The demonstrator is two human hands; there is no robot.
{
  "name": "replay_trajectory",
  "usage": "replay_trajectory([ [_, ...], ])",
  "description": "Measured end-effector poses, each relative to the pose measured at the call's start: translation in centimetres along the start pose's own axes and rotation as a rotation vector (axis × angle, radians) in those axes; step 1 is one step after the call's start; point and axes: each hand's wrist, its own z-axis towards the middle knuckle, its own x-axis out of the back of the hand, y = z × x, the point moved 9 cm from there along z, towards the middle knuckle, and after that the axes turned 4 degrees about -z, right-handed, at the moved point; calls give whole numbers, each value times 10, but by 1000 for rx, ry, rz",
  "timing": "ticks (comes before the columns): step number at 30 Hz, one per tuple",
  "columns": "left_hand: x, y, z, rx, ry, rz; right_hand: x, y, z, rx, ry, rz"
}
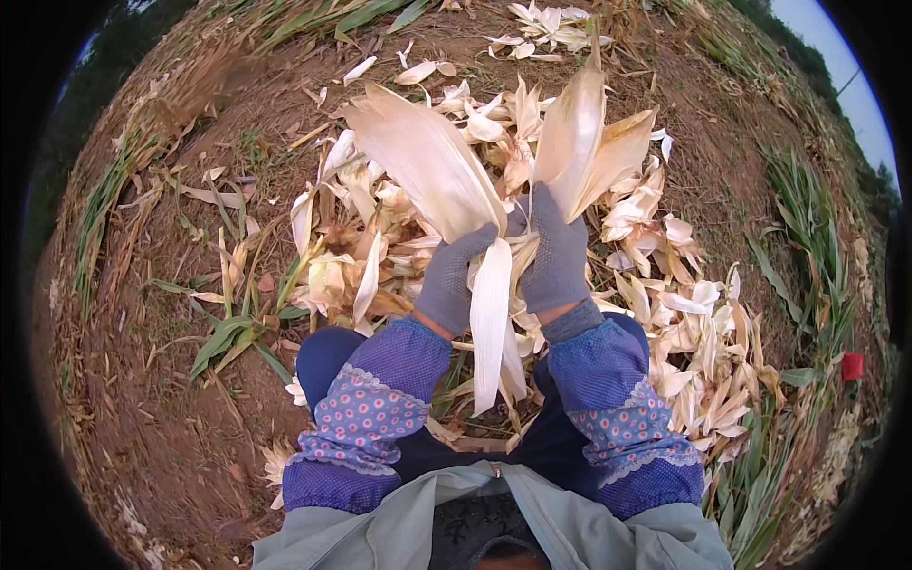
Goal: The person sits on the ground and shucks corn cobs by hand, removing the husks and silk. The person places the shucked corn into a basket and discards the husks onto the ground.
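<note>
Both hands wear grey work gloves and meet in front of my knees. My left hand (454,279) grips a broad, pale dry corn husk (434,160) that fans up and to the left. Gripped in my right hand (554,249) are more husk leaves (572,146), spread upward and to the right. A long husk strip (491,328) hangs down between the two hands. Whether an ear of corn sits inside the husks is hidden by the leaves and gloves. Loose dry husks (399,206) lie heaped on the ground beneath.
More husks (702,342) pile up beside my right knee, and some (552,28) lie farther ahead. Green corn stalks and leaves (812,242) stretch along the right. A cut leafy plant (235,335) is on the brown soil (171,427) at left. Far right is a red object (852,366).
</note>
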Motion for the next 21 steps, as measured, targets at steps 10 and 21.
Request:
replay_trajectory([
  [10, 16, 0, 8, -240, -63, 55, -20, 7, 0, -294, -236, 72],
  [21, 8, 19, 3, -7, 143, 252, 10, -43, 11, -65, -257, -304],
])
